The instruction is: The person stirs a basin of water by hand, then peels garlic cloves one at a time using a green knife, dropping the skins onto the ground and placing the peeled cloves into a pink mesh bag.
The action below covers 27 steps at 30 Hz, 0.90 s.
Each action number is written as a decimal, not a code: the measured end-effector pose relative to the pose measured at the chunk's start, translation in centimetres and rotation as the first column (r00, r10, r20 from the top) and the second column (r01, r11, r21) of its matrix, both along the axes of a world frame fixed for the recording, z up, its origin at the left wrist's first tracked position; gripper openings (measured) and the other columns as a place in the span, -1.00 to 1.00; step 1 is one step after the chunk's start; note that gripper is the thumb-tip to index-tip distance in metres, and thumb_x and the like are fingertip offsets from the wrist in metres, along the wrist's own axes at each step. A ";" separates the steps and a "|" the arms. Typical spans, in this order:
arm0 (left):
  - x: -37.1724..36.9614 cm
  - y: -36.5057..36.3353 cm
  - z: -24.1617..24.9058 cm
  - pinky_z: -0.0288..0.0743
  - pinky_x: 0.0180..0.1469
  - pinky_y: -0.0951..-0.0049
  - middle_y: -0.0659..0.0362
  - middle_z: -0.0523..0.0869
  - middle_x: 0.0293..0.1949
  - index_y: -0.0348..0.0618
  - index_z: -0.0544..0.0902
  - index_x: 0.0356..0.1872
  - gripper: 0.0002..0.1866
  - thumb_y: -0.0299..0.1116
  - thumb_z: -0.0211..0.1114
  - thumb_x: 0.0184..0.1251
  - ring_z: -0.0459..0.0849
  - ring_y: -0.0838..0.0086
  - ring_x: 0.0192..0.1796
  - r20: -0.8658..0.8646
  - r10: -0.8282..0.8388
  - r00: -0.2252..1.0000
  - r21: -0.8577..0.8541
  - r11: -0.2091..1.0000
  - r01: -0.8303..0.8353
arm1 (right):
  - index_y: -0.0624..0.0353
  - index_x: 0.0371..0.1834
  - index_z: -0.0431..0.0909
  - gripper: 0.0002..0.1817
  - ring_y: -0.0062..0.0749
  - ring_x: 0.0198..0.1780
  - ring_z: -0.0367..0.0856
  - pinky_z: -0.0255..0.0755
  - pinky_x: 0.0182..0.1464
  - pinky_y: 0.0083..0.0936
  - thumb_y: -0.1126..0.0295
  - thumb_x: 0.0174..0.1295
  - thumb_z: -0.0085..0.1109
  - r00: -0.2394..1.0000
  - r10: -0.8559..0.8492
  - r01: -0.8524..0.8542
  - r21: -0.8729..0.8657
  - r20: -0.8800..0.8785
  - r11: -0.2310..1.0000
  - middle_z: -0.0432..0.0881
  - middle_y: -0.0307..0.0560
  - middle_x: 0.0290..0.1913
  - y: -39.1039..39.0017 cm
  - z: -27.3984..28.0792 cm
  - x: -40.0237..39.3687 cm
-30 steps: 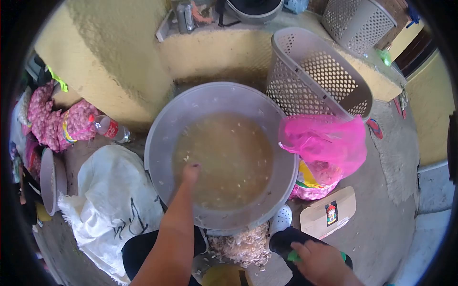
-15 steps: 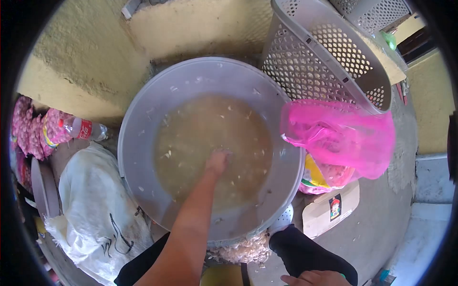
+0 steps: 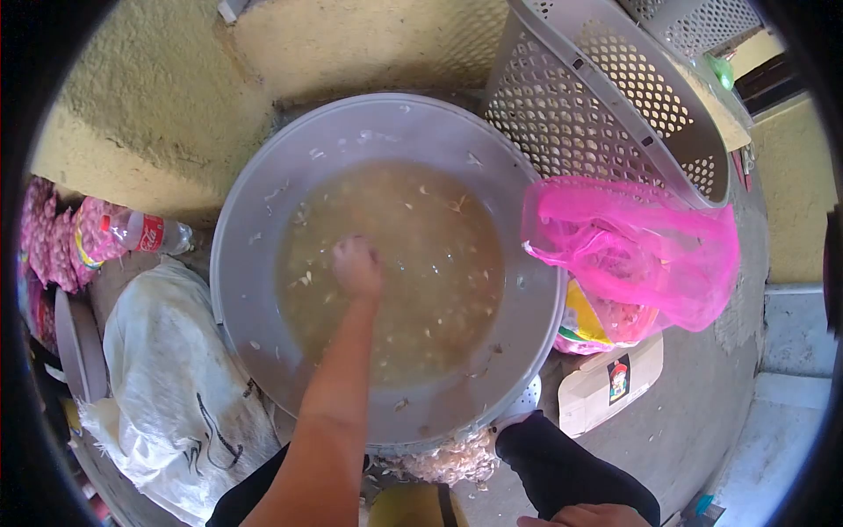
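A large grey plastic basin (image 3: 255, 202) sits on the floor, filled with murky brown water (image 3: 430, 263) with small pale bits floating on it. My left hand (image 3: 356, 265) is plunged into the water left of the middle, fingers under the surface and hidden. Only a sliver of my right hand (image 3: 575, 518) shows at the bottom edge, resting on my dark-clothed knee; its fingers are out of frame.
A grey perforated basket (image 3: 606, 105) leans behind the basin at right, above a pink plastic bag (image 3: 632, 255) and a small carton (image 3: 606, 386). A white sack (image 3: 167, 369), a bottle (image 3: 145, 233) and pink mesh bags (image 3: 48, 237) lie left. Pale peels (image 3: 452, 457) are heaped near my knee.
My left hand has swept through the water from the near side to the middle, then back to the left. The view tilted down; my right hand slid almost out of view.
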State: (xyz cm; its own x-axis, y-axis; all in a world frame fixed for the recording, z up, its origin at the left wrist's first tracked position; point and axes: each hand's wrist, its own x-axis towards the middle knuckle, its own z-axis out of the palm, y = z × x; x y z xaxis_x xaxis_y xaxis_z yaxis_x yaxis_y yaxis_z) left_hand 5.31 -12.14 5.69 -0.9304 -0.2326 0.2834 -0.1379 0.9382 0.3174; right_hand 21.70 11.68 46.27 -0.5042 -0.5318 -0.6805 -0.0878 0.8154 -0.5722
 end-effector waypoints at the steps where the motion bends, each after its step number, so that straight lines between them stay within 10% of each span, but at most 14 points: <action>1: 0.1 0.3 -0.4 0.39 -0.07 0.27 0.13 0.54 -0.18 -0.09 0.57 -0.28 -0.79 -0.32 0.14 0.03 0.45 0.22 -0.09 0.090 -0.246 0.965 0.045 0.969 0.243 | 0.13 0.02 0.37 -0.49 -0.29 -0.34 0.48 0.39 -0.28 -0.47 0.38 -0.11 0.17 1.000 0.006 -0.006 -0.005 0.003 1.000 0.40 -0.13 -0.40 0.0 0.0 0.0; 3: 0.5 2.1 -2.3 0.39 -0.05 0.26 0.14 0.54 -0.18 -0.11 0.56 -0.25 -0.77 -0.34 0.15 0.02 0.44 0.21 -0.06 0.219 -0.679 0.701 0.190 0.735 0.652 | 0.12 0.02 0.37 -0.47 -0.29 -0.34 0.48 0.39 -0.28 -0.47 0.39 -0.12 0.18 1.000 0.007 -0.007 -0.026 0.000 1.000 0.40 -0.13 -0.40 0.1 0.0 0.1; 5: 1.7 4.5 -3.8 0.31 0.05 0.23 0.06 0.50 -0.10 -0.17 0.54 -0.22 -0.72 -0.44 0.21 -0.05 0.40 0.13 0.00 0.155 -0.762 0.629 0.421 0.627 0.656 | 0.12 0.03 0.36 -0.46 -0.29 -0.34 0.48 0.39 -0.28 -0.47 0.40 -0.13 0.19 1.000 0.007 -0.008 -0.035 -0.007 0.999 0.40 -0.13 -0.40 0.1 0.0 0.1; 14: 3.1 8.8 -3.0 0.36 0.05 0.23 0.04 0.41 0.00 -0.12 0.46 -0.06 -0.58 -0.46 0.21 -0.06 0.41 0.11 0.03 0.583 -0.521 0.623 0.340 0.853 0.395 | 0.12 0.04 0.36 -0.45 -0.29 -0.35 0.47 0.39 -0.29 -0.47 0.41 -0.14 0.20 1.000 -0.009 0.009 -0.051 0.004 0.999 0.40 -0.14 -0.40 0.4 -0.2 0.0; 27: -0.6 9.1 -5.0 0.41 -0.08 0.15 -0.02 0.55 -0.16 -0.07 0.46 -0.12 -0.71 -0.33 0.09 0.09 0.54 0.09 -0.14 0.529 -0.408 0.744 0.547 0.835 0.069 | 0.11 0.03 0.36 -0.45 -0.29 -0.37 0.47 0.40 -0.31 -0.47 0.40 -0.15 0.20 1.000 0.015 -0.017 -0.096 -0.022 0.995 0.39 -0.14 -0.43 0.3 0.0 -0.2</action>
